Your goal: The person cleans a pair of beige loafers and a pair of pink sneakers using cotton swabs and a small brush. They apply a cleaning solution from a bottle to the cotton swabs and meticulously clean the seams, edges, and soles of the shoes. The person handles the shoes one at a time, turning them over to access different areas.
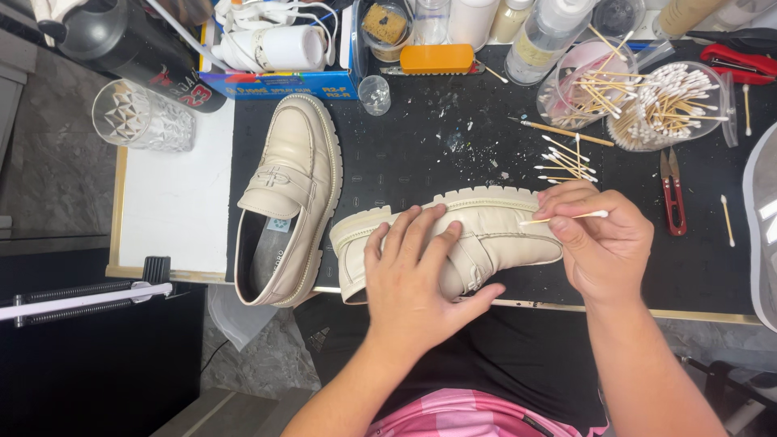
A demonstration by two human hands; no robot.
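Left hand [417,279] lies flat, fingers spread, pressing down the cream loafer [461,243] at centre frame. Right hand [603,243] pinches a cotton swab [566,217] against its toe. Its mate [287,198] lies just left.

Two bare forearms, no sleeves, no watch, no rings or bands on the wrists. Left hand [413,279] broad, fingernails short and unpainted. Right hand [603,243] likewise bare, nails trimmed close. At 6 o'clock, a strip of clothing [461,417] in pink and pale pink check, a dark zip or seam edge at its right end. Above that, toward 12 o'clock, a black apron [453,356], plain, without visible print.
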